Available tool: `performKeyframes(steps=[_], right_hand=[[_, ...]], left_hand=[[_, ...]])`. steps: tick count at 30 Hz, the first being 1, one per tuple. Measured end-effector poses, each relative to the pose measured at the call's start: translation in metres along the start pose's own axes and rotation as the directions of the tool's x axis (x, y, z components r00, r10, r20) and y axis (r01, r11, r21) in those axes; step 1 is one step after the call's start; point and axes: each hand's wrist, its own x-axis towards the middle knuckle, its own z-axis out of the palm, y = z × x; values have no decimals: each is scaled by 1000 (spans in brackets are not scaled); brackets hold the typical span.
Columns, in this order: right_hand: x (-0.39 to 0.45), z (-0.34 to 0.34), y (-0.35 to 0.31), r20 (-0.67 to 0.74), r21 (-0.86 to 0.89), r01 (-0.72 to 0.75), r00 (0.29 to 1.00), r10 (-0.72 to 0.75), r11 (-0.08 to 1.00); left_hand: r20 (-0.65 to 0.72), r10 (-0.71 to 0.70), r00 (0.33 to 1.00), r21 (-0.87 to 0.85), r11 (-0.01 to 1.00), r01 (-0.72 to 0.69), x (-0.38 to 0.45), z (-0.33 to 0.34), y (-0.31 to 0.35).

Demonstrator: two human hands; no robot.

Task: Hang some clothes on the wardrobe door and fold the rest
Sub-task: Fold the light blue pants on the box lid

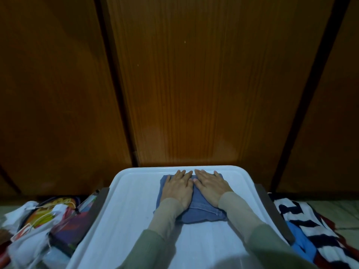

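- Nearest to us were our two sleeves, olive green at the bottom edge and paler beige toward the wrists, reaching forward over the white desk (124, 214).
- Our left hand (177, 188) lay flat on the folded blue denim garment (204, 211), fingers straight and slightly spread, pressing down and gripping nothing.
- Our right hand (210, 186) lay flat beside it on the same garment, fingers straight too, also holding nothing.
- Both hands sat side by side, nearly touching at the forefingers, their fingertips reaching the garment's far edge.
- That garment was folded into a compact rectangle on the far half of the desk, a stitched seam showing on its near part between our wrists.
- We saw the desk had a raised rim with rounded far corners, and dark brown bars ran along its left and right sides.
- Left of the desk lay a heap of white plastic bags (31, 230) with colourful printed packaging among them.
- Right of the desk we saw a striped cloth (318, 226) in white, dark navy and red, with a bright blue cloth (300, 239) just beside the desk's edge.
- Farthest from us stood the brown wooden wardrobe door (204, 84), its panels parted by dark vertical gaps, just beyond the desk's far rim.
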Motion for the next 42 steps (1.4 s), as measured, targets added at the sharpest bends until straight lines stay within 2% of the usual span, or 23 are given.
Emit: performKeyframes(steps=[3, 5, 8, 10, 12, 19, 24, 27, 30, 33, 35, 37, 42], right_hand=[[0, 3, 0, -51, 27, -15, 999, 16, 1000], [-4, 6, -2, -128, 39, -69, 989, 73, 997], [-16, 13, -6, -234, 87, -201, 948, 217, 976], [-24, 16, -8, -248, 150, -244, 929, 275, 958], [-31, 18, -10, -233, 230, -255, 922, 308, 939], [-57, 22, -11, -167, 444, -301, 898, 408, 844], [-64, 21, -10, -122, 610, -288, 886, 447, 738], [-75, 22, -11, -141, 631, -277, 878, 458, 725], [-87, 18, -7, -178, 636, -259, 867, 465, 727], [-99, 7, 4, -184, 664, -240, 865, 466, 708], [-109, -3, 12, -188, 660, -220, 878, 441, 719], [-120, -15, 20, -200, 652, -183, 895, 400, 736], [-146, -42, 36, -281, 498, -44, 937, 210, 866]], left_hand=[[-25, -22, 999, -118, 993, 19, -1, -1, 0], [-123, -121, 985, -188, 977, 97, -7, 0, 1], [-233, -345, 909, -179, 934, 308, -19, 6, 10], [-196, -481, 855, -267, 865, 425, -27, 6, 15], [-142, -557, 818, -359, 800, 481, -34, 4, 17], [-30, -662, 748, -522, 649, 553, -49, 5, 15], [8, -646, 763, -569, 624, 535, -64, -1, 20], [-37, -559, 828, -466, 743, 480, -77, -3, 28], [-17, -462, 887, -361, 830, 426, -88, -3, 35], [0, -335, 942, -482, 826, 294, -92, -2, 40], [-6, -222, 975, -559, 810, 180, -96, -3, 45], [-29, -134, 991, -547, 832, 96, -98, -8, 51], [-182, -3, 983, -560, 823, -101, -92, -31, 71]])
